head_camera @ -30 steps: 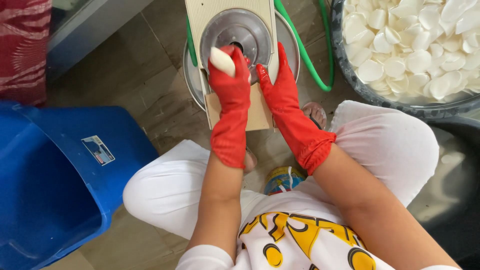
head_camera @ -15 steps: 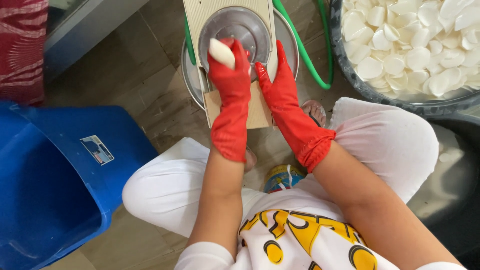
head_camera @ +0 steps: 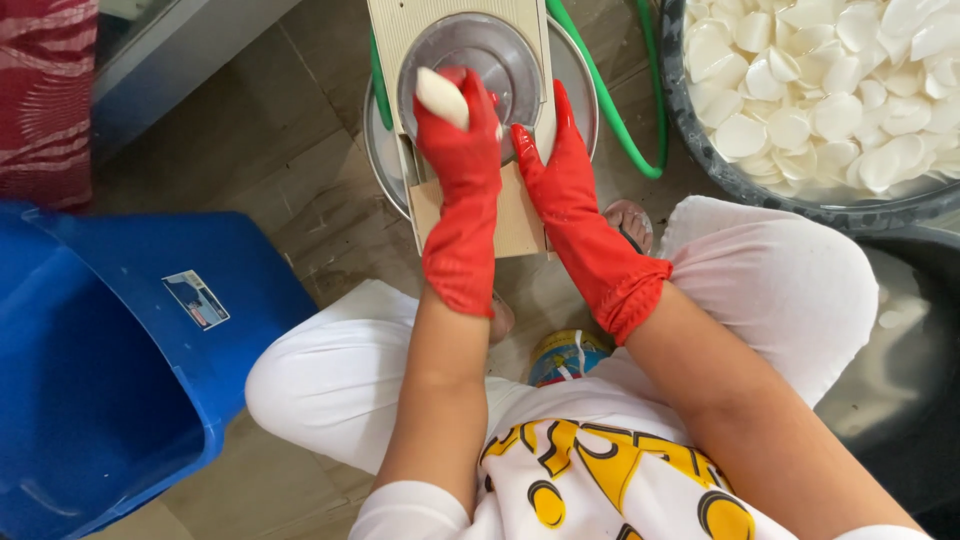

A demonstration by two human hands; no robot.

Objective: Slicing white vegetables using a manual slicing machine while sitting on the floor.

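A brown tiled floor (head_camera: 300, 190) fills the view, seen from above by a person seated low with knees in white trousers spread apart. At the left stands a big blue plastic bin (head_camera: 130, 370); a small rectangular sticker (head_camera: 196, 299), pale with blue and red patches, sits tilted on its rim. A red patterned cloth (head_camera: 45, 90) shows in the upper left corner. Between the knees on the floor lies a small round container (head_camera: 565, 357) with a blue and yellow printed label. Ahead of the person a cream slicer board (head_camera: 460, 40) with a round metal disc (head_camera: 470, 60) lies across a metal bowl (head_camera: 580, 70), a green hose (head_camera: 610, 100) curving just beside it. The left hand (head_camera: 460, 135), in a red rubber glove, is clenched around a white root piece (head_camera: 441, 96), smooth and oblong, pressed to the disc. The right hand (head_camera: 555, 160), gloved the same, lies flat with fingers straight along the board's right edge, gripping nothing. At upper right a dark basin (head_camera: 720, 170) holds many thin white slices (head_camera: 830, 90) in water.
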